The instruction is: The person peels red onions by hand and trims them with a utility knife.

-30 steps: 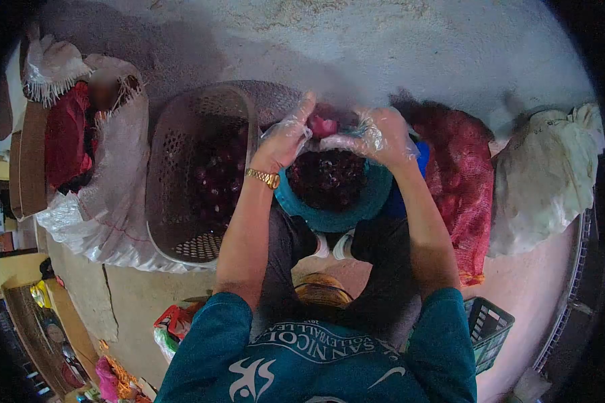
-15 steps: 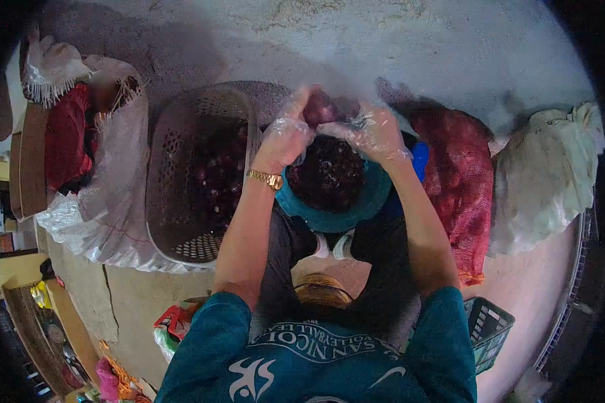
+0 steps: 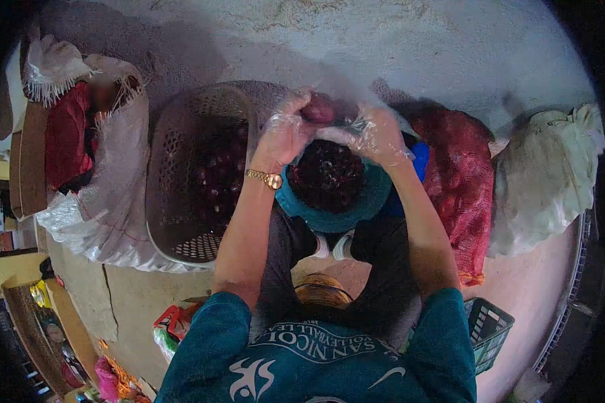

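A red onion [image 3: 318,109] sits at the fingertips of the left hand [image 3: 284,134], at about 11 o'clock from the middle of the teal basin [image 3: 314,216]; the left fingers grip it, curled against its 9 o'clock side. The right hand [image 3: 378,134] reaches in from 2 o'clock, its thumb stretched toward the onion's near edge; the space between is blurred, so I cannot tell whether its fingers are closed on anything. Clear plastic film covers both hands, and a gold watch [image 3: 265,178] circles the left wrist. Dark reddish-purple pieces [image 3: 327,176] fill much of the basin below. At 9 o'clock from it stands a grey perforated crate [image 3: 188,250] with more dark red contents; at 3 o'clock come a red mesh sack [image 3: 457,185] and, farther out, a white sack [image 3: 544,181] with marks too faint to read. At 6 o'clock, the teal shirt [image 3: 302,373] carries "SAN NICOLA" and part of "VOLLEYBALL LEA", with the ends lost in folds, plus a white swoosh toward 5 o'clock and a white figure emblem toward 7; the year is too small to trust. Compared with a second ago, the onion has shifted slightly toward 12 o'clock, and the left thumb, then pointing straight up, now bends in toward it. The basin, crate and sacks have stayed put.
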`<action>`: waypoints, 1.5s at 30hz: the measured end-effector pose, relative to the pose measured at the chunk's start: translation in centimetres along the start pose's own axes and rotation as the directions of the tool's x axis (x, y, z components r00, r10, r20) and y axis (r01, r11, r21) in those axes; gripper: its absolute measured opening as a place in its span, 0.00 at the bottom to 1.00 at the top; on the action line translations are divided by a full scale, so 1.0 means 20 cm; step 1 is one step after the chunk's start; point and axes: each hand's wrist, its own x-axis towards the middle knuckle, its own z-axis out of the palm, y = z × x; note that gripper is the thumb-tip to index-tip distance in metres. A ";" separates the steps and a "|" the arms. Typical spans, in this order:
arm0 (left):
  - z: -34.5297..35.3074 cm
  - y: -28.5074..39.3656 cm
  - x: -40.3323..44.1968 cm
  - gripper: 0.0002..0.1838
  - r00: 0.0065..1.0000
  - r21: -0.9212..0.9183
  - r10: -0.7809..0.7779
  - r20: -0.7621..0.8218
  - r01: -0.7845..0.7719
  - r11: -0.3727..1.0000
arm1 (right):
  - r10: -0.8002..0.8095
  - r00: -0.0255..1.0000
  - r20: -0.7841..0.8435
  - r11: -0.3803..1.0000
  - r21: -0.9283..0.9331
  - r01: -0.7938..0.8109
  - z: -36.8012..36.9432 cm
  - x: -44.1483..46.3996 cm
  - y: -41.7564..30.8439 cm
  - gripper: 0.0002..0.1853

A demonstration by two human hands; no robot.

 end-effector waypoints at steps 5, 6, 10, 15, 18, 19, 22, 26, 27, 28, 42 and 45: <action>0.02 -0.04 -0.01 0.20 0.992 0.096 -0.028 -0.122 0.040 0.995 | -0.004 1.000 -0.031 0.997 -0.080 0.001 0.00 0.00 -0.02 0.49; 0.02 -0.04 -0.01 0.20 0.992 0.096 -0.028 -0.122 0.040 0.995 | -0.004 1.000 -0.031 0.997 -0.080 0.001 -0.01 -0.01 -0.02 0.49; 0.06 -0.04 -0.02 0.21 0.999 0.131 -0.039 -0.038 0.044 0.990 | -0.032 0.999 0.011 0.992 -0.125 0.033 -0.02 -0.01 0.00 0.48; 0.06 -0.03 -0.03 0.23 0.997 0.200 -0.069 -0.023 0.072 0.977 | -0.039 0.999 0.031 0.993 -0.107 0.042 -0.01 0.00 0.01 0.44; 0.07 -0.02 -0.03 0.23 0.999 0.246 -0.043 0.003 0.041 0.968 | -0.026 0.996 0.085 0.990 -0.135 0.038 -0.03 0.00 -0.01 0.42; 0.07 -0.02 -0.03 0.22 0.999 0.251 -0.050 -0.010 0.051 0.967 | 0.003 0.993 0.121 0.988 -0.155 0.016 -0.03 0.00 -0.01 0.41; 0.08 -0.02 -0.03 0.22 0.999 0.248 -0.042 -0.017 0.045 0.968 | 0.026 0.989 0.142 0.988 -0.156 -0.003 -0.03 -0.01 -0.02 0.41; 0.10 0.00 -0.05 0.22 0.999 0.271 -0.037 -0.023 0.042 0.962 | 0.026 0.992 0.122 0.995 -0.103 -0.013 -0.03 -0.01 -0.01 0.41; 0.09 0.00 -0.04 0.22 0.999 0.270 -0.037 -0.023 0.042 0.962 | 0.026 0.992 0.122 0.995 -0.104 -0.013 -0.03 0.00 -0.01 0.41; 0.09 -0.01 -0.04 0.22 1.000 0.265 -0.006 -0.024 0.012 0.964 | 0.016 0.996 0.092 0.995 -0.100 -0.007 -0.04 0.00 -0.01 0.41; 0.04 -0.05 -0.02 0.22 0.991 0.146 -0.124 -0.042 0.129 0.981 | 0.012 0.994 0.105 0.999 -0.044 -0.008 0.01 0.01 0.07 0.39; 0.04 -0.05 -0.03 0.23 0.984 0.183 -0.119 -0.133 0.142 0.973 | 0.039 0.993 0.110 0.998 -0.054 -0.033 0.00 0.00 0.07 0.39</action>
